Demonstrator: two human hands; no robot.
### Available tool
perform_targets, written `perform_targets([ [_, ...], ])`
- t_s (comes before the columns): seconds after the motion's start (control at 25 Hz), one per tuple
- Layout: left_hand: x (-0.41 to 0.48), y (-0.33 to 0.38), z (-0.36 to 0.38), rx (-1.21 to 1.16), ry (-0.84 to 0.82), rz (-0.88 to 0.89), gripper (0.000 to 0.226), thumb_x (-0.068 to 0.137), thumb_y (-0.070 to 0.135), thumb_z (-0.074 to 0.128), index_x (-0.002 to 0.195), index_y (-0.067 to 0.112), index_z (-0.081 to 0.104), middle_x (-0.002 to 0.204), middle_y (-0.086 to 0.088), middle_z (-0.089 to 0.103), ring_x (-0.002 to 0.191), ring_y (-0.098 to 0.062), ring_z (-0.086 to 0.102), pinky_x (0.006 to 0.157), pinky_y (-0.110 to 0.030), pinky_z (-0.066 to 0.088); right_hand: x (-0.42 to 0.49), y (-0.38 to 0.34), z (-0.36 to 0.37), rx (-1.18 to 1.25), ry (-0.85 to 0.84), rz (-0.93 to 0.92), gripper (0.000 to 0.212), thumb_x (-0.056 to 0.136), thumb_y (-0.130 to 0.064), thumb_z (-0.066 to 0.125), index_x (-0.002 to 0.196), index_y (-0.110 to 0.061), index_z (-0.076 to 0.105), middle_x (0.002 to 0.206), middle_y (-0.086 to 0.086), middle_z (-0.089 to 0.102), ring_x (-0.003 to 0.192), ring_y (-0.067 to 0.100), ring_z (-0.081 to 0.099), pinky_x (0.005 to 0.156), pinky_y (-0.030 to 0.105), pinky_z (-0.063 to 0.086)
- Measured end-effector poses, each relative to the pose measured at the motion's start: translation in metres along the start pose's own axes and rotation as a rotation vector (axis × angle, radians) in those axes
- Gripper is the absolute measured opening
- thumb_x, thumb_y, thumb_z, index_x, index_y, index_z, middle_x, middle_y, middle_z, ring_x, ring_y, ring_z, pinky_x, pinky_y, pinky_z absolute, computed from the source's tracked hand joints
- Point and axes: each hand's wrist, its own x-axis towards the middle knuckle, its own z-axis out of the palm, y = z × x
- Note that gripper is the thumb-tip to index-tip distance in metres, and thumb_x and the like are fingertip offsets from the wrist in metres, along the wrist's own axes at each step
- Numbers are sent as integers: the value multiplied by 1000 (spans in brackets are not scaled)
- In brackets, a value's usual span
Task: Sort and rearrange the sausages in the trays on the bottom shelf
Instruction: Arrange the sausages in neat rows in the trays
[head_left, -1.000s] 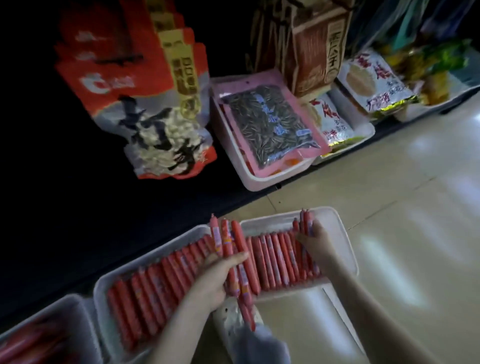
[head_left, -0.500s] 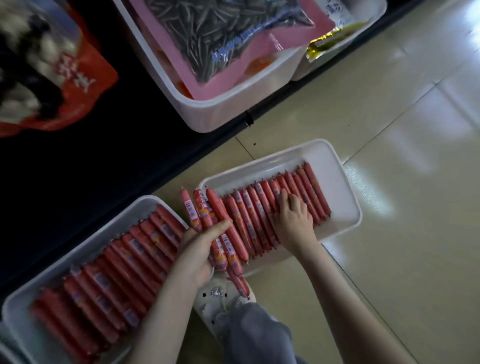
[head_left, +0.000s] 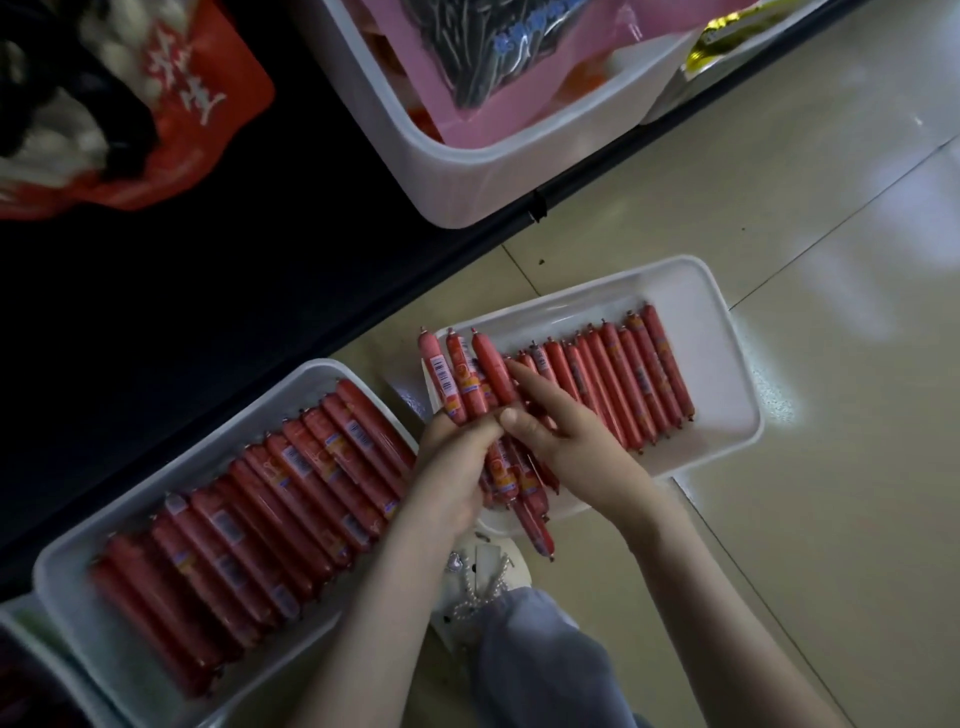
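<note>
Trays (head_left: 727, 364): red sausages (head_left: 623, 379) in rows | bin (head_left: 467, 182): pink packet (head_left: 524, 101)

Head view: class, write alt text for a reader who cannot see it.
A left hand grips a bunch of red sausages while the right hand pinches one of them, over two white trays of sausages on a tiled floor.
</note>
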Motion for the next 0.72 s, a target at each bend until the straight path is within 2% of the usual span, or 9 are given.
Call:
perform_targets([
  [0.08,3,1,0,1,-22,-10,15,86,4,63,100,8,68,78,-6,74,74,-19,72,57,-28,55,1,-2,-8,-15,-50,-30,52,95,-23,56,144,-24,39,134,-8,52,122,2,49,100,17,42],
  [0.16,5,2,0,-4,-32,-39,18,86,6,65,104,8,67,81,-7,73,77,-22,71,61,-31,56,2,1,-18,-45,-50,-39,48,95,-13,55,140,-26,44,125,-11,58,112,1,56,94,16,47],
  [0.2,6,2,0,-15,-28,-55,19,86,7,65,105,8,66,82,-7,73,77,-22,71,62,-31,56,3,6,-24,-83,13,-45,48,95,-8,54,138,-26,46,119,-12,60,104,2,60,90,19,50],
  [0.28,10,3,0,-22,-2,-60,16,85,7,66,102,9,66,86,-5,73,82,-21,70,66,-32,56,9,25,-40,-213,276,-67,49,92,-1,52,135,-23,49,114,-10,61,96,9,61,84,20,50],
  [0.36,13,4,0,-24,27,-53,13,84,7,68,96,12,67,92,-5,73,91,-21,69,74,-34,54,18,48,-57,-383,488,-30,52,89,5,49,136,-16,49,125,1,58,110,20,57,92,24,43],
  [0.44,15,3,0,-27,46,-66,11,84,7,69,93,14,67,92,-6,74,89,-22,70,76,-35,55,24,66,-63,-518,439,39,56,88,8,47,139,-16,46,135,8,52,121,26,51,97,27,38],
  [0.48,16,2,1,-25,54,-76,11,84,7,69,92,14,67,92,-7,74,88,-23,70,77,-36,55,25,73,-62,-558,375,28,58,87,11,46,139,-16,47,137,7,50,123,24,49,98,24,38],
  [0.6,18,-3,6,-5,70,-91,15,84,7,69,99,11,68,99,-11,73,95,-27,69,85,-42,54,21,81,-59,-603,314,-47,59,78,20,48,126,-12,60,126,5,55,117,23,52,90,15,35],
  [0.72,15,-9,11,-1,62,-97,26,84,8,70,110,9,65,102,-10,72,95,-26,69,88,-47,54,14,73,-56,-613,418,-73,50,85,-2,62,132,-14,53,131,4,52,126,26,44,99,25,31],
])
